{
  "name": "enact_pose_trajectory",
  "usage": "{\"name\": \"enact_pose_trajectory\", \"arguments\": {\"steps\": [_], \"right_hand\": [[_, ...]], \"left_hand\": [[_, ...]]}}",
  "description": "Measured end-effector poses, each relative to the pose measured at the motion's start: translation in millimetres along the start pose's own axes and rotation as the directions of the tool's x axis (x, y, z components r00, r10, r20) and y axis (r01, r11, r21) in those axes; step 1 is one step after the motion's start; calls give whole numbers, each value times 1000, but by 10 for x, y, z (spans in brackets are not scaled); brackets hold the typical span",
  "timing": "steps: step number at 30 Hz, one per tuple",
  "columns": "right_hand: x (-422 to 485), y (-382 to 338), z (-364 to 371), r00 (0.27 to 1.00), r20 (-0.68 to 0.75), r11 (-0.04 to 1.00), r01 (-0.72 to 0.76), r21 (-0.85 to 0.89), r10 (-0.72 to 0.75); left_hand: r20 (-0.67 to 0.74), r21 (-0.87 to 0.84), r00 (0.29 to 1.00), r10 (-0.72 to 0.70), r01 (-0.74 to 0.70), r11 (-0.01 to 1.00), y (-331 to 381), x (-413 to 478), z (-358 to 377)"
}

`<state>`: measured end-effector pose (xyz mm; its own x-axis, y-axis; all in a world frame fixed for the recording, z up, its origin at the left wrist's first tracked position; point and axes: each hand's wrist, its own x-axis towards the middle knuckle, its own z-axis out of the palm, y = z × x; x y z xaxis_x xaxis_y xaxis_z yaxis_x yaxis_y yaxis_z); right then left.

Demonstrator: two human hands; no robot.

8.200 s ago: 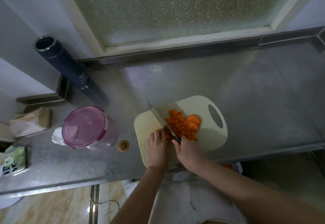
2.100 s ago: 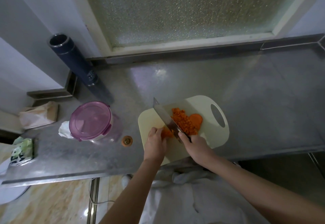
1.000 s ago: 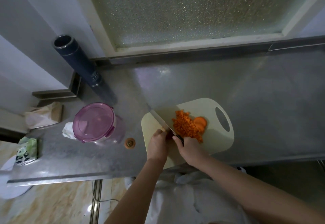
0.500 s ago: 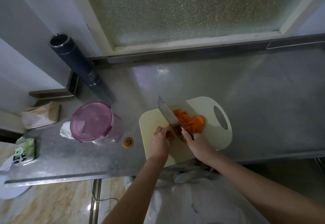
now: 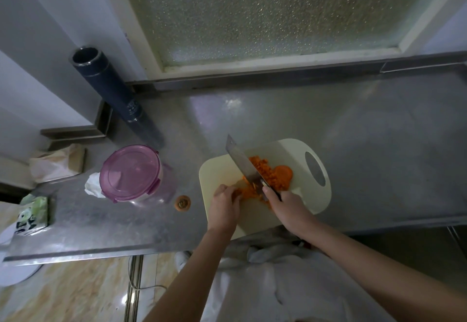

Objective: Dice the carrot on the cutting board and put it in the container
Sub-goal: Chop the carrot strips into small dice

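All fingers (image 5: 271, 193) curled, knife (image 5: 241, 163) gripped, carrot (image 5: 248, 192) seemingly pinched

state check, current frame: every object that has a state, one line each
container, lid on
knife, gripped by right hand, blade over the board
carrot piece, held under left hand beside the blade
diced carrot, heaped on cutting board, right of blade
carrot slices, flat, not yet diced
carrot end, lying on counter, off the board
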<state>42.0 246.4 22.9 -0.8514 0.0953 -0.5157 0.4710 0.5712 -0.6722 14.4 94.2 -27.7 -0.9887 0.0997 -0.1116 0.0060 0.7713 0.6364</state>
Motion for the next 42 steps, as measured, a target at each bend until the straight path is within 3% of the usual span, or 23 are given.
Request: {"name": "enact_pose_trajectory", "arguments": {"steps": [20,30,42], "right_hand": [[-57,-26,173,999,0,993,-52,-108,52],[35,32,364,1000,-11,987,-4,-161,2],[229,-5,243,1000,-25,995,-6,-96,4]], "left_hand": [[71,15,990,-124,123,992,55,121,58],[78,16,985,-155,154,988,27,148,86],[62,-19,994,-89,91,996,23,111,55]]}}
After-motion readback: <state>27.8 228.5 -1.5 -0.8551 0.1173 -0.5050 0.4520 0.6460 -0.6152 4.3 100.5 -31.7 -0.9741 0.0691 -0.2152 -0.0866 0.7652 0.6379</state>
